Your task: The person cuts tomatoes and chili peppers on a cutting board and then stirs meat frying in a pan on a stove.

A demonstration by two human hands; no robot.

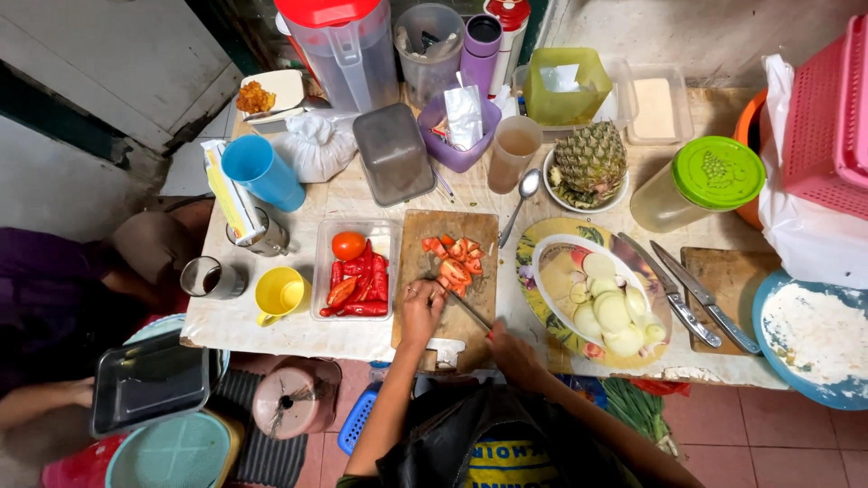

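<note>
A wooden cutting board (pixel 425 248) lies near the table's front edge with red tomato pieces (pixel 455 260) piled on its right half. My left hand (pixel 421 305) rests on the board, fingers touching the nearest pieces. My right hand (pixel 512 351) holds a knife (pixel 470 313) whose blade points up-left at the pile. A clear tray (pixel 324 271) left of the board holds a whole tomato (pixel 348 245) and red chillies (pixel 363 287).
A patterned plate with peeled onions (pixel 604 305), two knives (pixel 692 289) on a second board, a pineapple (pixel 589 161), jug (pixel 344 50), cups and containers crowd the table. Another person's arm (pixel 45 398) and a metal tray (pixel 149 381) are at lower left.
</note>
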